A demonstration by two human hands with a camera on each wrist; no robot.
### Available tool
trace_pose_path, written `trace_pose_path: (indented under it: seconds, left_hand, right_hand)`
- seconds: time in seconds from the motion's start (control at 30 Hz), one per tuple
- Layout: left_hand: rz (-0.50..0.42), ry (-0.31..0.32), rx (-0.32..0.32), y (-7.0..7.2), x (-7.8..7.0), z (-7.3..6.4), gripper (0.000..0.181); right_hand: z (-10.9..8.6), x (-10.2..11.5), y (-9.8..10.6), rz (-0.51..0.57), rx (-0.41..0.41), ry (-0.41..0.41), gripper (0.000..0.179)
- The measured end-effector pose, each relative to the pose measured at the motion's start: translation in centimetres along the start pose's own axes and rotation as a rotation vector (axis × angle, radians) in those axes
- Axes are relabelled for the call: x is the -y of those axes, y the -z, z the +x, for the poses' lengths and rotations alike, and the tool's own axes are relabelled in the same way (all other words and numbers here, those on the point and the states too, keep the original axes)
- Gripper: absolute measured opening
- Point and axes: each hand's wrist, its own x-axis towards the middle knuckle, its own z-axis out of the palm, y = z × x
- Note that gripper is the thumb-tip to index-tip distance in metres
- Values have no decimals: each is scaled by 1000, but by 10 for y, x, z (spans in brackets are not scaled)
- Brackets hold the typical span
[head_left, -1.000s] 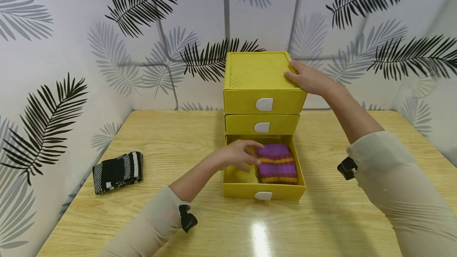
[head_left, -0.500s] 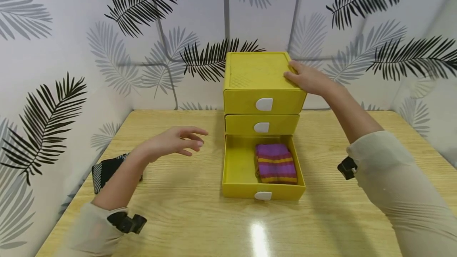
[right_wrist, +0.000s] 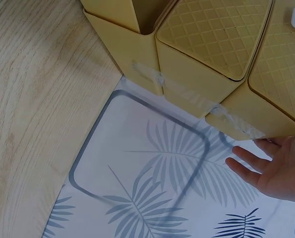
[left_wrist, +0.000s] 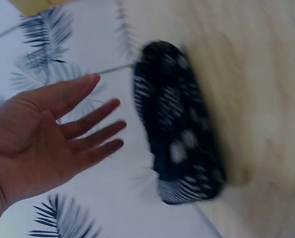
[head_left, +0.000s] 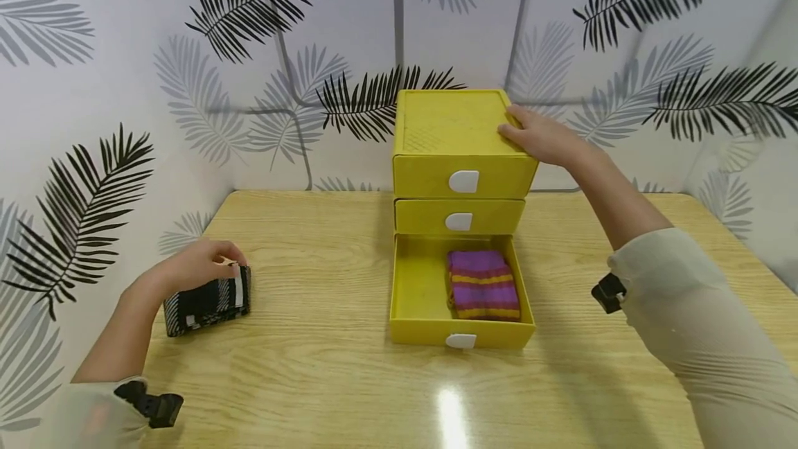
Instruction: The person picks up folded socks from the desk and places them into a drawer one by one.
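Note:
My left hand point(head_left: 196, 265) hovers over a folded black-and-white patterned cloth point(head_left: 212, 303) at the table's left. In the left wrist view, the fingers of that hand point(left_wrist: 48, 129) are spread loosely, with a gap between them and the blurred black-and-white cloth point(left_wrist: 177, 129). A yellow drawer unit point(head_left: 455, 123) stands at the back middle, its bottom drawer point(head_left: 418, 289) pulled out. Inside that drawer, on the right side, lies a folded purple cloth point(head_left: 483, 286) with yellow and dark red stripes. My right hand point(head_left: 542, 136) rests on the unit's top right edge, fingers extended.
The upper two drawers, with white tabs point(head_left: 463, 181), are closed. Wood-grain table point(head_left: 312, 366) surface extends around the unit. A wall with a leaf pattern point(head_left: 349, 33) stands behind and to the left. Clear tape point(right_wrist: 187, 94) runs along the unit's side.
My left hand has moved from over the open drawer leftward to the black-and-white cloth, with nothing in it. My right hand has stayed on the unit. The purple cloth stays in the drawer.

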Motion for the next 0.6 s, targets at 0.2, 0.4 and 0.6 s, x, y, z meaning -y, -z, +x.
trace_pose_path:
  seconds: [0.2,0.4,0.6]
  left_hand:
    - [71,53,0,-7,38,1,11]
    - [-35,80,56,-8,60,-1,13]
    - [-74,70,48,-11,60,1,9]
  right_hand:
    - [-2,1,1,6,2,-4,64]
    - [-1,2,0,5,-11,0,62]
    - [-2,1,0,7,-9,-7,63]
